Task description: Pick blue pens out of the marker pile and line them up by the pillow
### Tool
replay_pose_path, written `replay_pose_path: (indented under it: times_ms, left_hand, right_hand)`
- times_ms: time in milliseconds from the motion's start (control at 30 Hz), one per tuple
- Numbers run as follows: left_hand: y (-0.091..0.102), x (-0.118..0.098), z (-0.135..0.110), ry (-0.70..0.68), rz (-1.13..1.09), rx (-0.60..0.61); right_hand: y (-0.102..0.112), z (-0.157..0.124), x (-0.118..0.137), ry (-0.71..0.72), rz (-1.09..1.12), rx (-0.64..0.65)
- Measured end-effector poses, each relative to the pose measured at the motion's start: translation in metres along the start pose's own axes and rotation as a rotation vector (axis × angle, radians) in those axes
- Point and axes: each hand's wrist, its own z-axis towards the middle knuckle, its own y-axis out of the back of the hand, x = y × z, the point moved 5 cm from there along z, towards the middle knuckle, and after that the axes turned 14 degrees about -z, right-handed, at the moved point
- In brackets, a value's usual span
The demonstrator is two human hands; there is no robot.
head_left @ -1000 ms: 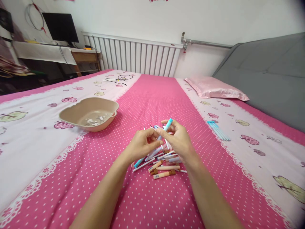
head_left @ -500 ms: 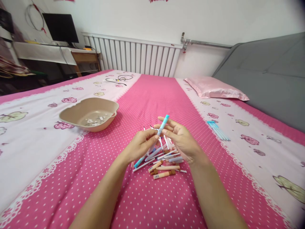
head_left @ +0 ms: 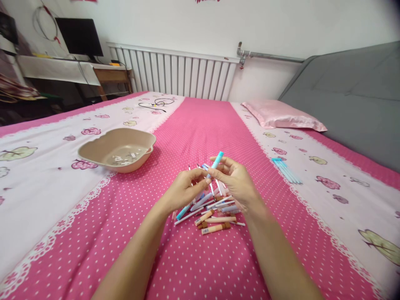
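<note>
Lying on dotted bedspread (head_left: 206, 121) | marker pile (head_left: 220, 203) | white radiator (head_left: 176, 71) beyond

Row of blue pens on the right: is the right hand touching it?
Apart. The head view shows a strip of dotted pink bedspread between the right hand and the row of blue pens.
</note>
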Motion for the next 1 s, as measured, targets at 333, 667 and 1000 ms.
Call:
replay_pose_path:
  times_ms: [333,667,1000]
  left_hand:
    - [0.0013,-0.0013,-0.0010,0.016,-0.126,0.018]
    - [-0.0005,-0.0004,-0.0011,0.024,-0.125,0.057]
    - [0.0005,-0.0025,0.0007,0.007,-0.006,-0.006]
  right_hand:
    - [-0.0029,0.0000,0.0036,0.077,0.020,0.093]
    - [-0.0066,-0.0015,0.0018,-0.012,0.119,0.169]
    - [-0.0023,0.0003,0.0002,0.003,0.073,0.046]
